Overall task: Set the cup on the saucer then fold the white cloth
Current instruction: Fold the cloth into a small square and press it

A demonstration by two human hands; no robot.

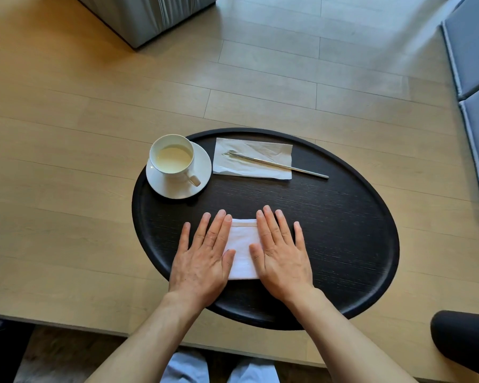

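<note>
A white cup [172,157] with pale liquid stands upright on a white saucer [202,167] at the far left of a black oval tray [343,230]. A folded white cloth [242,244] lies on the near part of the tray. My left hand [202,258] lies flat, fingers spread, over the cloth's left side. My right hand [281,252] lies flat over its right side. Only the cloth's middle strip shows between the two hands.
A paper napkin [260,150] lies at the far side of the tray with a metal utensil [282,165] across it. The tray sits on a light wooden table [67,189]. Grey cushions [476,78] are at the right, a dark armrest [462,338] near right.
</note>
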